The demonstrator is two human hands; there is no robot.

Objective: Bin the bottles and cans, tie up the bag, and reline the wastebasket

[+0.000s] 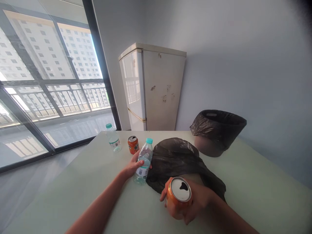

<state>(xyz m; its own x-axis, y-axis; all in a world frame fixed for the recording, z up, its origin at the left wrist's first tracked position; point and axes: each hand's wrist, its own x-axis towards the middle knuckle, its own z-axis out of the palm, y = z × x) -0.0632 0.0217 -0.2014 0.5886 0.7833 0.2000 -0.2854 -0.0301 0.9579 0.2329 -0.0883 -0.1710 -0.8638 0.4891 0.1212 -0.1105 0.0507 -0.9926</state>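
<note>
My left hand (133, 168) is wrapped round a clear plastic bottle (143, 172) with a green cap, which leans slightly to the right. In the foreground, my right hand (197, 200) grips an orange drink can (176, 203), its opened top facing me. Between and beyond my hands a black plastic bag (174, 156) lies spread on the table, and its right part runs behind my right wrist. A second orange can (133, 145) stands just behind my left hand. Farther left is another green-capped bottle (114, 140), upright.
A bin lined with a black bag (216, 130) stands at the table's back right, its mouth open upward. The pale table (80, 182) stretches under everything. Behind its far edge are a white refrigerator (162, 87) and a wall; a glass sliding door (53, 97) is on the left.
</note>
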